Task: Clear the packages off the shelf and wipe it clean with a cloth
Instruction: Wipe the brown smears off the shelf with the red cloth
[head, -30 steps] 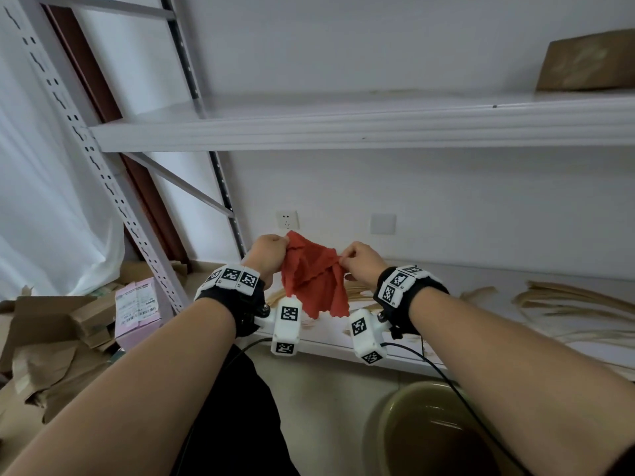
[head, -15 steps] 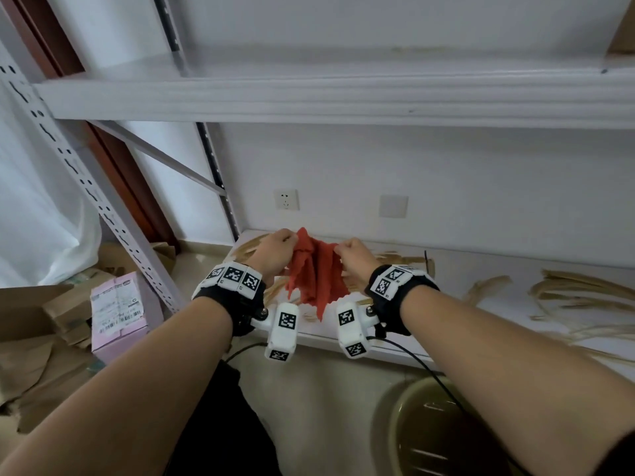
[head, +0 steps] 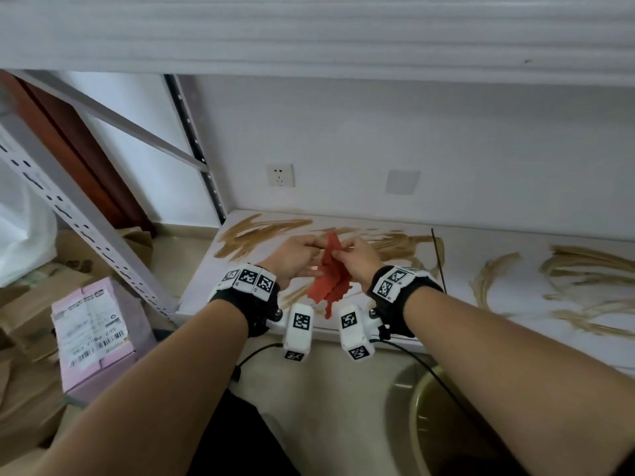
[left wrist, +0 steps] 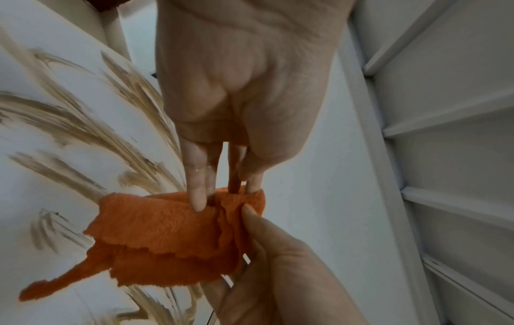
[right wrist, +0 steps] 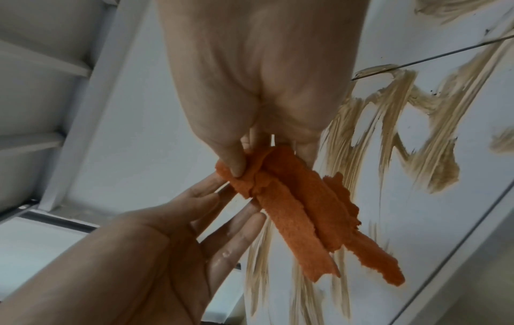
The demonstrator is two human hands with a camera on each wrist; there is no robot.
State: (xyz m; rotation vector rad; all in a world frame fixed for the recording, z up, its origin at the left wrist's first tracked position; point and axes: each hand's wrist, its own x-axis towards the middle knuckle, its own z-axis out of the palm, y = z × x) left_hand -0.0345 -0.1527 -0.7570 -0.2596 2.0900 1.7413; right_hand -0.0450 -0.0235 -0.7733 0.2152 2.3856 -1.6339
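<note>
Cloth, red and folded in pleats, hangs above the smeared white shelf. Right hand pinches its top edge; left hand, fingers nearly straight, touches it. Pink package beside the shelf bears an illegible barcode label.

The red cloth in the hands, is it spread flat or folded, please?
Folded. The red cloth hangs bunched in overlapping layers, pinched by the right hand with the left hand touching it above the smeared white shelf.

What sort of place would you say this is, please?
Probably a storeroom or stock corner: white metal shelving on a perforated upright, a labelled pink package and cardboard on the floor, and a bare wall with a socket.
</note>
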